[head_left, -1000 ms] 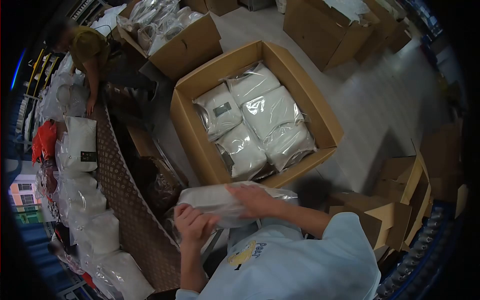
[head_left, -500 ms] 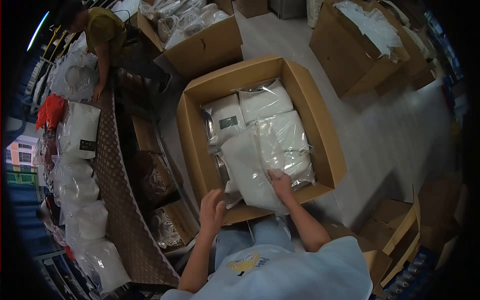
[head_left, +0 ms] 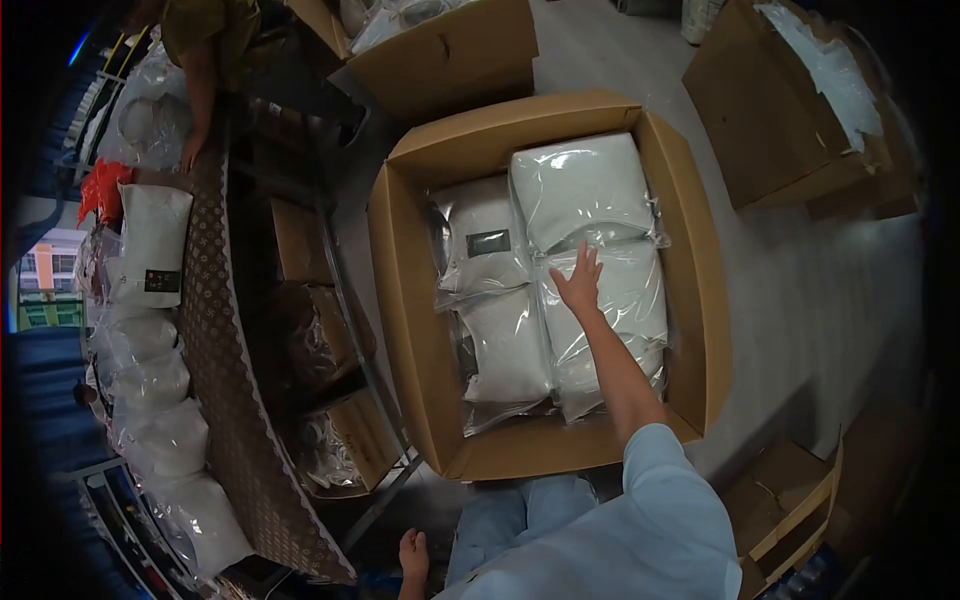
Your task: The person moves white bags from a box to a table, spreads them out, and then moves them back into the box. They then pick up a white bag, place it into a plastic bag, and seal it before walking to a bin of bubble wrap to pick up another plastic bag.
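Observation:
My right hand (head_left: 580,282) is open, fingers spread, over the packages in the large cardboard box (head_left: 410,330). Its fingertips are at the near edge of a white, cushion-like package (head_left: 580,190) in clear plastic, in the far right part of the box. Under the palm lies another clear-wrapped white package (head_left: 625,290). Along the left side sit a white package with a dark label (head_left: 475,220) and a nearer one (head_left: 508,345). My left hand (head_left: 413,552) hangs low beside my leg, outside the box, holding nothing, its fingers loosely apart.
Left of the box runs a table with a brown patterned cover (head_left: 215,370), lined with clear-bagged white packages (head_left: 165,440). Another person's arm (head_left: 200,100) rests at its far end. Filled cartons stand beyond (head_left: 450,70) and far right (head_left: 770,110); an open carton (head_left: 785,490) is near right.
The white package my right hand gripped at the near side now lies on top at the far right, released. My left hand has dropped from the box's near edge to beside my leg.

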Motion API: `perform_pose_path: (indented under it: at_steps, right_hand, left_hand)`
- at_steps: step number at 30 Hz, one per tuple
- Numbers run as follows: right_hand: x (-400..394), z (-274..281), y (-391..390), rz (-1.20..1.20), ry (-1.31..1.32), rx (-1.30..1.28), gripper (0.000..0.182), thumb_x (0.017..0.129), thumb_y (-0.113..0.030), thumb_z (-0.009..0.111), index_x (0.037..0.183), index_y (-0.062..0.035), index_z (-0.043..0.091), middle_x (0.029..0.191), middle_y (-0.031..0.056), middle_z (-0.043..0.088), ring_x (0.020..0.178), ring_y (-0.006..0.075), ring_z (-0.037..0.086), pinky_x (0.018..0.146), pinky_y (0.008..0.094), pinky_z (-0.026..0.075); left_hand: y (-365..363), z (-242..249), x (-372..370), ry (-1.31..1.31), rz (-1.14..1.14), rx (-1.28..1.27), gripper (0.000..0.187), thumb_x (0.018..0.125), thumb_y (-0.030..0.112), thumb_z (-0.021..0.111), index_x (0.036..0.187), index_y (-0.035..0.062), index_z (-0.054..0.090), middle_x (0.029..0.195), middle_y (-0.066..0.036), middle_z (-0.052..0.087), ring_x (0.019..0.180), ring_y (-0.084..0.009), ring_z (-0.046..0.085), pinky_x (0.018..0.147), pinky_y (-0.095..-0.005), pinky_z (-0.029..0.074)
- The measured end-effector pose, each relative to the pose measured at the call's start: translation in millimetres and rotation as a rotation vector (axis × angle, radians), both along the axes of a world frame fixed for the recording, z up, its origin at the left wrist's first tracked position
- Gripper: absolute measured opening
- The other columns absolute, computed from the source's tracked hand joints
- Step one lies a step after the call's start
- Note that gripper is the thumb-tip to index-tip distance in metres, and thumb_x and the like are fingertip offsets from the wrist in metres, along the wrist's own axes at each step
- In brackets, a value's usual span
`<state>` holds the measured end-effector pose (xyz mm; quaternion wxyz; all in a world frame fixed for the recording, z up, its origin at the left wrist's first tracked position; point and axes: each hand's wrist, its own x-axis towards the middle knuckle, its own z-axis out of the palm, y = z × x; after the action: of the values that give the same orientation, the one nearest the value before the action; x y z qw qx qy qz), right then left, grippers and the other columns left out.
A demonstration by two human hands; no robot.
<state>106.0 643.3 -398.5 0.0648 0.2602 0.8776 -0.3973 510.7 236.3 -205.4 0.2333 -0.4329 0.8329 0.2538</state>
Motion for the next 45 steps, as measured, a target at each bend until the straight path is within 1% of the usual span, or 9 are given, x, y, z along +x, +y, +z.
perform_pose_path:
  at_steps: [4, 8, 13, 18, 21, 28, 32, 35, 45]
  right_hand:
    - [-45.2, 18.7, -21.0, 0.195, -0.236, 0.050, 0.085, 0.075, -0.043, 0.058, 0.135, -0.0056, 0.010, 0.136, 0.0237, 0.018, 0.128, 0.0380, 0.013, 0.102, 0.0521, 0.008]
    - [-60.3, -119.4, -1.4, 0.375, -0.052, 0.199, 0.073, 0.076, -0.044, 0.054, 0.134, -0.0113, 0.023, 0.138, 0.0165, 0.019, 0.127, 0.0376, 0.015, 0.097, 0.0543, 0.023]
    - [53.0, -34.1, -65.4, 0.667, 0.102, 0.271, 0.066, 0.069, -0.016, 0.063, 0.126, -0.0019, 0.032, 0.122, 0.0218, 0.038, 0.113, 0.0410, 0.033, 0.094, 0.0457, 0.031]
    - [208.7, 5.6, -115.3, 0.852, -0.466, -0.200, 0.042, 0.075, -0.030, 0.058, 0.107, -0.0017, 0.053, 0.104, 0.0219, 0.054, 0.097, 0.0361, 0.051, 0.084, 0.0418, 0.040]
    - [284.2, -31.3, -113.5, 1.202, -0.155, -0.163, 0.036, 0.075, -0.027, 0.059, 0.098, 0.0004, 0.055, 0.098, 0.0221, 0.055, 0.089, 0.0336, 0.054, 0.079, 0.0371, 0.043]
    - [283.0, 86.3, -141.3, 0.685, -0.501, -0.344, 0.030, 0.076, -0.018, 0.056, 0.099, 0.0007, 0.057, 0.096, 0.0180, 0.058, 0.085, 0.0287, 0.057, 0.076, 0.0324, 0.045]
    - [315.5, 70.3, -166.9, 0.388, -0.436, -0.272, 0.027, 0.077, -0.015, 0.054, 0.099, 0.0007, 0.058, 0.097, 0.0153, 0.059, 0.086, 0.0274, 0.057, 0.076, 0.0320, 0.045]
    - [324.2, 54.6, -198.0, 0.449, -0.464, -0.167, 0.029, 0.082, -0.022, 0.049, 0.101, -0.0025, 0.058, 0.088, 0.0182, 0.061, 0.082, 0.0290, 0.060, 0.073, 0.0355, 0.046]
    - [185.7, 263.6, -345.9, 0.991, 0.040, -0.763, 0.096, 0.065, -0.033, 0.073, 0.135, -0.0038, 0.013, 0.131, 0.0147, 0.033, 0.123, 0.0219, 0.029, 0.100, 0.0331, 0.025]
  left_hand:
    - [-7.6, -16.3, 30.0, -0.015, 0.104, 0.085, 0.043, 0.081, 0.028, 0.057, 0.109, -0.0026, 0.050, 0.102, -0.015, 0.055, 0.092, -0.0224, 0.055, 0.079, -0.0323, 0.043]
    - [-5.1, -1.1, 51.4, -0.060, 0.046, 0.023, 0.036, 0.079, 0.027, 0.059, 0.104, 0.0015, 0.054, 0.100, -0.015, 0.056, 0.091, -0.0258, 0.055, 0.078, -0.0335, 0.044]
    - [-26.3, 66.9, -20.4, 0.187, -0.184, -0.332, 0.023, 0.080, 0.021, 0.055, 0.096, 0.0049, 0.059, 0.107, -0.014, 0.054, 0.099, -0.0318, 0.049, 0.085, -0.0380, 0.040]
    - [-135.8, 156.0, -89.0, 0.347, -0.239, -0.831, 0.037, 0.071, 0.019, 0.064, 0.104, 0.0038, 0.054, 0.117, -0.015, 0.046, 0.112, -0.0349, 0.040, 0.091, -0.0426, 0.034]
    - [-236.4, 220.2, -107.7, 0.242, -0.243, -1.234, 0.063, 0.068, 0.018, 0.067, 0.121, 0.0022, 0.038, 0.133, -0.016, 0.030, 0.123, -0.0347, 0.027, 0.096, -0.0444, 0.029]
    - [-476.9, 281.6, -117.4, -0.051, 0.257, -1.023, 0.114, 0.051, 0.037, 0.076, 0.136, 0.0091, 0.006, 0.142, -0.011, 0.010, 0.131, -0.0271, 0.012, 0.098, -0.0509, 0.023]
    - [-602.0, 215.3, -79.3, 0.493, 0.143, -0.534, 0.087, 0.057, 0.035, 0.073, 0.127, 0.0037, 0.031, 0.099, -0.017, 0.059, 0.091, -0.0304, 0.057, 0.079, -0.0369, 0.043]
    - [-530.4, 224.9, -84.9, 0.625, 0.052, -0.477, 0.026, 0.077, 0.013, 0.059, 0.098, -0.0005, 0.056, 0.078, -0.008, 0.060, 0.068, -0.0132, 0.055, 0.060, -0.0288, 0.044]
    - [-241.1, 243.3, -144.8, 0.943, -0.081, 0.024, 0.023, 0.069, 0.013, 0.064, 0.088, 0.0001, 0.060, 0.082, -0.003, 0.058, 0.076, -0.0137, 0.054, 0.071, -0.0261, 0.042]
